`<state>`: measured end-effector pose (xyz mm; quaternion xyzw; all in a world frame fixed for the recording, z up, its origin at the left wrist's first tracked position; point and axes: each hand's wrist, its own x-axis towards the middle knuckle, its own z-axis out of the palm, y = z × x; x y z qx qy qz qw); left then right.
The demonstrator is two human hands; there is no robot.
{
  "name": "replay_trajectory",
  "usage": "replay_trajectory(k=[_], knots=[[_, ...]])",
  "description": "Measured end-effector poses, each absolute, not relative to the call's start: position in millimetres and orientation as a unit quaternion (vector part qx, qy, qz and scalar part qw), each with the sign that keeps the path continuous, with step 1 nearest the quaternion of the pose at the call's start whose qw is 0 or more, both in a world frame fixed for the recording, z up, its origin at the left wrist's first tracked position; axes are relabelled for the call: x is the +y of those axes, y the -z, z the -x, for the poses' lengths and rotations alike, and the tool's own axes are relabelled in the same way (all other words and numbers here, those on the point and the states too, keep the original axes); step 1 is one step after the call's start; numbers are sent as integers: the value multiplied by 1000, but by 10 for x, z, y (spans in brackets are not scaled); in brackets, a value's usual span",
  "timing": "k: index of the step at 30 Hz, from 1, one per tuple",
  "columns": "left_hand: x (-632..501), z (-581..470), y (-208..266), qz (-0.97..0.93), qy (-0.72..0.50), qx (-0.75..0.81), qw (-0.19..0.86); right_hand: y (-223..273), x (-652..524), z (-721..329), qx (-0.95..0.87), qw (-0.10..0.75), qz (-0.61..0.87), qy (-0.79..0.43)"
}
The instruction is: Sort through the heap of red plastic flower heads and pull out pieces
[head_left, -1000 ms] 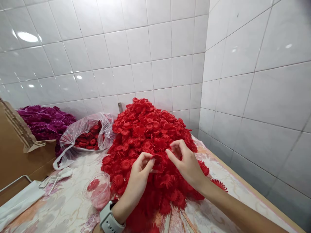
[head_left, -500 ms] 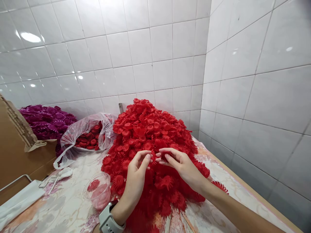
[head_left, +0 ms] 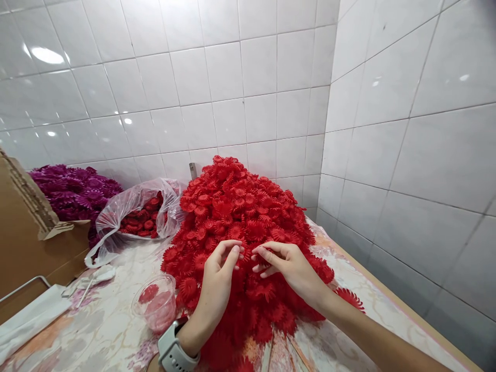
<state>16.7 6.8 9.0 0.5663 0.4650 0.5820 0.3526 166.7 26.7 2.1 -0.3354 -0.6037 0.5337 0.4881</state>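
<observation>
left hand (head_left: 219, 274) and right hand (head_left: 289, 266) curl half-open, any grip unclear, over many spread flowers (head_left: 240, 199), tight flowers (head_left: 145, 222) left bagged beyond the left hand.

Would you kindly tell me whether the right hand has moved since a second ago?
Yes: judged against the tiled wall's corner, the right hand now sits lower in the view and slightly farther left.
</observation>
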Motion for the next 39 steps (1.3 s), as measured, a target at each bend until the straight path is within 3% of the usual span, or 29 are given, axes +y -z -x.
replay_trajectory(k=[8, 18, 32, 39], knots=[[76, -155, -78, -578, -572, 464, 350, -83, 223, -1674, -553, 500, 305, -593], [75, -180, -86, -585, -575, 455, 348, -45, 244, -1668, -565, 502, 319, -572], [18, -173, -76, -673, -520, 438, 291, -56, 206, -1671, -626, 459, 367, -513], [90, -125, -93, -626, -559, 457, 296, -84, 172, -1658, -667, 409, 340, -522]])
